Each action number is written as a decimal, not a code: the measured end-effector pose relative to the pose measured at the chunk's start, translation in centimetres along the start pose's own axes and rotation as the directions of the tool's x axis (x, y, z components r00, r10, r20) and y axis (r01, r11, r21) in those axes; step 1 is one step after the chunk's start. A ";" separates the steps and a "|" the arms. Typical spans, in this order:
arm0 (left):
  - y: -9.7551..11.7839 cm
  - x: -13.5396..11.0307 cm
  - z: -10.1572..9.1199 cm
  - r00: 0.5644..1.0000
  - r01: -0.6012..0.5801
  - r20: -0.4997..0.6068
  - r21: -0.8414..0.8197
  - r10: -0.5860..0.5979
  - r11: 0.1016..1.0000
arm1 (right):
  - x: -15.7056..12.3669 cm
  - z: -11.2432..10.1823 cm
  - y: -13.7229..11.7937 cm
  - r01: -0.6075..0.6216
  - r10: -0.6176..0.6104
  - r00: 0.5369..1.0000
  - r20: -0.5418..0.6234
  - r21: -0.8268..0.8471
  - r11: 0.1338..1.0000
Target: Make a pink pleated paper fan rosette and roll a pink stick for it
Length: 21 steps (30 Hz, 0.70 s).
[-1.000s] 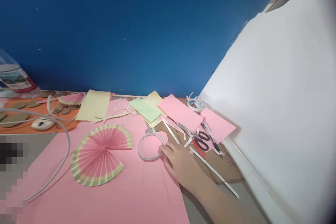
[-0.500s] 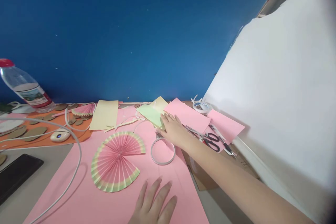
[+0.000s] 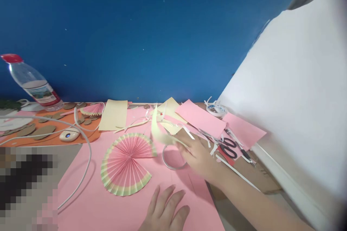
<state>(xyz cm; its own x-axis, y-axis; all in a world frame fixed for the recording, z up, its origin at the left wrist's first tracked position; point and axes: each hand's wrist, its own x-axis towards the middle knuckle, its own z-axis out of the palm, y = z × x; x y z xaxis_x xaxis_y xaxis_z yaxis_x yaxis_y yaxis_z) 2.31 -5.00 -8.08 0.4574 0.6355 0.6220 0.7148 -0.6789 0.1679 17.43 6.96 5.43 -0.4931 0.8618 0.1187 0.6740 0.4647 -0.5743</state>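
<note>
My right hand [image 3: 199,155] pinches a pale green paper slip [image 3: 159,131] and holds it lifted above a white tape ring [image 3: 173,157]; the slip is blurred by motion. My left hand [image 3: 165,211] lies flat with fingers spread on the large pink sheet [image 3: 108,205] at the bottom edge. A pleated pink fan with green rim [image 3: 126,164] lies left of the ring. Beyond my right hand are cream paper [image 3: 170,110], pink paper rectangles [image 3: 200,117] and black-handled scissors [image 3: 229,148].
A white panel [image 3: 292,97] leans at the right. A blue wall stands behind. At left are a plastic bottle [image 3: 35,85], an orange sheet [image 3: 89,135] with brown cardboard ovals, a white mouse [image 3: 69,135] with its cable, and a cream sheet [image 3: 114,114]. Cardboard lies under the scissors.
My right hand reached forward to the green slip, took hold of it and has drawn it back and up. My left hand came into view and rests on the pink sheet.
</note>
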 end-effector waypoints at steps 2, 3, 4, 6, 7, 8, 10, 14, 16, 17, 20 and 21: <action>0.0 -0.1 0.0 1.000 -0.001 0.005 -0.004 0.001 1.000 | -2.1 0.4 -0.8 -0.086 0.062 0.993 0.097 0.263 0.961; 0.0 -0.2 0.0 1.000 0.001 0.009 -0.004 -0.001 1.000 | -2.8 0.7 -0.8 -0.119 0.089 0.990 0.108 0.319 0.940; 0.1 -0.2 0.0 1.000 0.002 0.013 -0.006 -0.002 1.000 | -3.2 1.0 -0.7 -0.145 0.122 0.989 0.087 0.338 0.930; 0.1 -0.1 -0.1 1.000 0.005 0.025 -0.005 -0.005 1.000 | -3.5 1.4 -0.2 -0.178 0.169 0.984 0.057 0.326 0.928; 0.1 -0.1 -0.1 1.000 0.007 0.029 -0.003 -0.007 1.000 | -3.5 1.5 0.1 -0.190 0.182 0.982 0.054 0.315 0.930; 0.1 0.0 -0.2 0.999 0.007 0.032 0.002 -0.007 1.000 | -3.4 1.5 0.2 -0.201 0.189 0.980 0.068 0.307 0.930; 0.2 0.1 -0.4 0.999 0.010 0.038 0.008 -0.010 1.000 | -3.1 1.2 0.3 -0.222 0.198 0.974 0.108 0.294 0.930; 0.4 0.3 -0.8 0.999 0.017 0.038 -0.001 -0.017 1.000 | -2.7 1.1 0.0 -0.215 0.185 0.973 0.141 0.244 0.946; 0.3 0.3 -0.7 0.999 0.021 0.029 0.005 -0.021 1.000 | -2.8 1.3 0.2 -0.191 0.172 0.980 0.101 0.224 0.956; 0.3 0.4 -0.6 0.999 0.023 0.024 0.007 -0.023 1.000 | -3.0 1.4 0.4 -0.184 0.174 0.982 0.067 0.213 0.960; -0.3 0.8 -0.3 0.999 0.036 0.010 -0.084 -0.035 0.996 | -4.1 1.4 1.2 -0.134 0.143 0.989 -0.044 0.161 0.978; -0.6 0.9 -0.3 0.999 0.046 -0.001 -0.140 -0.046 0.989 | -4.6 1.2 1.5 -0.065 0.076 0.994 -0.083 0.127 0.990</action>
<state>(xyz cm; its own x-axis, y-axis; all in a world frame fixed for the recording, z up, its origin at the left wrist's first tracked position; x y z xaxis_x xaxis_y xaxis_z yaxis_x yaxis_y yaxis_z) 2.14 -4.13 -7.35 0.4235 0.6657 0.6143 0.6539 -0.6940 0.3013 20.06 3.45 3.02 -0.3930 0.9085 0.1419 0.6294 0.3783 -0.6788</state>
